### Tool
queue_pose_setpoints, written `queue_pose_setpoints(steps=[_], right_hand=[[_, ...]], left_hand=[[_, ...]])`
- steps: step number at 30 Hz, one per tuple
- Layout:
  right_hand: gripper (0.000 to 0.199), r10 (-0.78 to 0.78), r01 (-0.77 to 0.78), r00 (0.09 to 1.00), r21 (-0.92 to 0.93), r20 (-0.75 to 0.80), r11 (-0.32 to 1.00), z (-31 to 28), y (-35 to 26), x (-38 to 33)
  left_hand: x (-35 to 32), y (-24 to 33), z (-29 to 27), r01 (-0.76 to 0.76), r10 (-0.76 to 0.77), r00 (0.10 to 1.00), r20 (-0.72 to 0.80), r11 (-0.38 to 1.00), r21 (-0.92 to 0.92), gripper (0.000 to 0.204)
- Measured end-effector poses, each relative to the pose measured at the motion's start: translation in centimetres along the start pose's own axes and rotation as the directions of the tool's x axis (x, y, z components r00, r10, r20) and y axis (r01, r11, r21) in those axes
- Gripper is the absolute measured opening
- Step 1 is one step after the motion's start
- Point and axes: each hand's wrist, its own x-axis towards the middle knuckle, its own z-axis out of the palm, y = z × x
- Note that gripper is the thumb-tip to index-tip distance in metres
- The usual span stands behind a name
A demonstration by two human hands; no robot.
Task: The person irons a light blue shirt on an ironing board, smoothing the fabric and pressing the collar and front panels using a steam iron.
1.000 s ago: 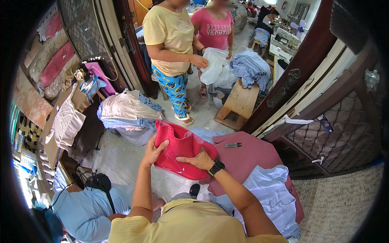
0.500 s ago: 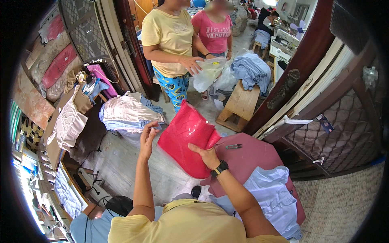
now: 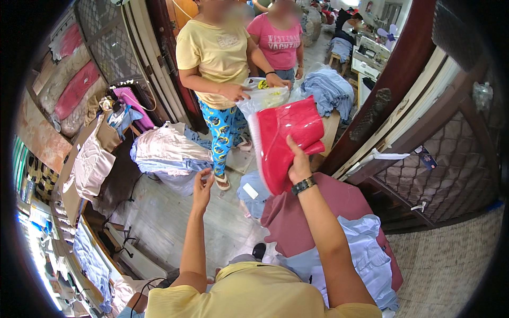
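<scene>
My right hand [image 3: 298, 161], with a black watch on its wrist, grips a folded red garment in a clear plastic bag [image 3: 286, 138] and holds it up in front of me. My left hand [image 3: 202, 184] is raised to the left of it, empty, with its fingers loosely apart. Two people stand ahead; the one in a yellow shirt [image 3: 214, 53] and the one in a pink shirt [image 3: 275, 45] handle a clear plastic bag [image 3: 262, 98] together.
A maroon cloth [image 3: 328, 212] and light blue garments [image 3: 366, 254] lie below my right arm. A stack of folded clothes [image 3: 164, 153] sits at left, a blue pile [image 3: 328, 90] on a wooden stool beyond. A dark wooden door frame [image 3: 403, 79] stands at right.
My right hand has lifted the red bagged garment up and to the right. My left hand has let go of it and stays lower, empty.
</scene>
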Motion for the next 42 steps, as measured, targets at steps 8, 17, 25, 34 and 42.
queue_pose_setpoints(steps=[8, 17, 25, 34, 42], right_hand=[[0.048, -0.126, 0.122, 0.989, 0.058, 0.072, 0.991, 3.1, -5.0, 1.5], [0.053, 0.004, -0.099, 0.947, 0.278, 0.322, 0.956, 6.6, -1.9, 6.3], [0.062, 0.158, -0.243, 0.886, 0.148, 0.436, 0.959, 7.4, 7.7, 7.7], [0.086, 0.416, 0.044, 0.714, -0.628, 0.563, 0.777, 5.6, 11.2, 5.9], [0.078, 0.666, -0.09, 0.492, -0.728, 0.561, 0.68, 5.6, 8.7, 6.9]], left_hand=[[3.4, 2.6, 2.4, -0.137, 0.14, 0.987, -0.079, 0.99, 0.044, 0.041], [0.6, 6.5, 5.7, -0.502, 0.636, 0.766, -0.094, 0.683, 0.531, 0.028], [-0.8, 7.7, 5.0, -0.523, 0.355, 0.838, 0.414, 0.31, 0.794, 0.03], [-3.3, 7.4, 0.8, -0.49, 0.199, 0.868, 0.456, 0.191, 0.85, 0.035], [-3.5, 7.2, -1.2, -0.397, -0.007, 0.918, 0.397, 0.016, 0.918, 0.021]])
